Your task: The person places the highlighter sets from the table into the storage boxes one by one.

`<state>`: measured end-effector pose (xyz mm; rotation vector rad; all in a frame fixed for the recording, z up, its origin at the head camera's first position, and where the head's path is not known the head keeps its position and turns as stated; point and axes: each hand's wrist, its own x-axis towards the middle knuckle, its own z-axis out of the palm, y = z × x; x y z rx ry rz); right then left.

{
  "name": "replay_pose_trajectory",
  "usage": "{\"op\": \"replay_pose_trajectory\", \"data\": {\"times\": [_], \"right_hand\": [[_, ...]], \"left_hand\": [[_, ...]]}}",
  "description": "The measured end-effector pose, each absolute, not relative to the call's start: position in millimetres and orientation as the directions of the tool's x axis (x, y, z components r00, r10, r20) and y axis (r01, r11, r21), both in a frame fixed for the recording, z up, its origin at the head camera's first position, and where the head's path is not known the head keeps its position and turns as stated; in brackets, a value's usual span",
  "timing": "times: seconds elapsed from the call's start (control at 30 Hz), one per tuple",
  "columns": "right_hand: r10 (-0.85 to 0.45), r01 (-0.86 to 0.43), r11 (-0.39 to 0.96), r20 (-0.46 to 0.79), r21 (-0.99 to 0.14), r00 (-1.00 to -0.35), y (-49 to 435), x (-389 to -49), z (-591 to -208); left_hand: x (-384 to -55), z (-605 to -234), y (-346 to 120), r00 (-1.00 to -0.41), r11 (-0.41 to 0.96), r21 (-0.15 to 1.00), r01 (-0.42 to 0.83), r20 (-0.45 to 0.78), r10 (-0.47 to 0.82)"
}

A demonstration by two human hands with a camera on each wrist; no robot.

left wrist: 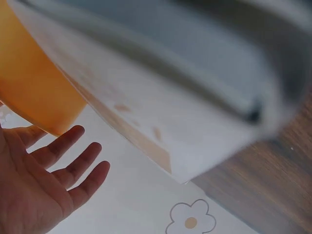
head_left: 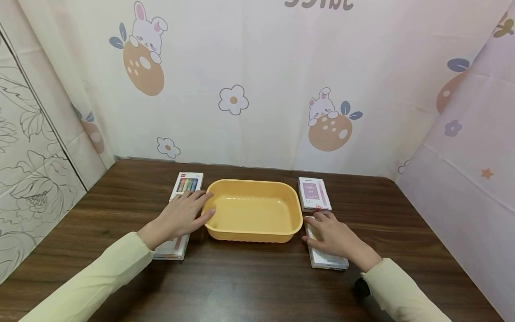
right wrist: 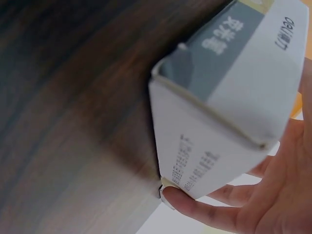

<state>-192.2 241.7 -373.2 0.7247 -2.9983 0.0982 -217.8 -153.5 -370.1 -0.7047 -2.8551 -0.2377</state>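
Note:
A yellow rectangular basin stands mid-table. My left hand is at its left rim, fingers spread and thumb over the edge; in the left wrist view, the fingers are loosely bent. Beneath this hand lies a white box; a box of coloured pens is just beyond. My right hand lies over a white box at the basin's right, fingers extended toward its far end. The right wrist view shows one fingertip beside that box's lower edge; the thumb is hidden there.
A white box with a purple panel lies past the right hand, close to the basin. The dark wooden table reaches back to a patterned curtain. More printed cloth hangs on the right.

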Motion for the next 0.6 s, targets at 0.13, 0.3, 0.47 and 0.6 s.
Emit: {"op": "replay_pose_trajectory", "data": {"times": [0.13,0.3,0.47,0.6], "right_hand": [[-0.452,-0.457,0.887,0.077,-0.065,-0.889,241.0,-192.5,-373.2],[-0.446,-0.451,0.889,0.079,-0.081,-0.892,240.1,-192.9,-372.3],[-0.436,-0.442,0.892,0.074,-0.093,-0.897,239.5,-193.6,-371.5],[-0.434,-0.440,0.893,0.076,-0.100,-0.898,239.3,-194.7,-371.8]], "left_hand": [[-219.1,-371.2,-153.3,-0.859,0.866,0.107,0.488,0.233,0.456],[-220.0,-371.6,-152.9,-0.856,0.864,0.105,0.493,0.239,0.459],[-220.2,-371.4,-152.9,-0.855,0.864,0.103,0.493,0.239,0.460],[-220.2,-371.7,-153.2,-0.855,0.863,0.103,0.494,0.239,0.461]]}}
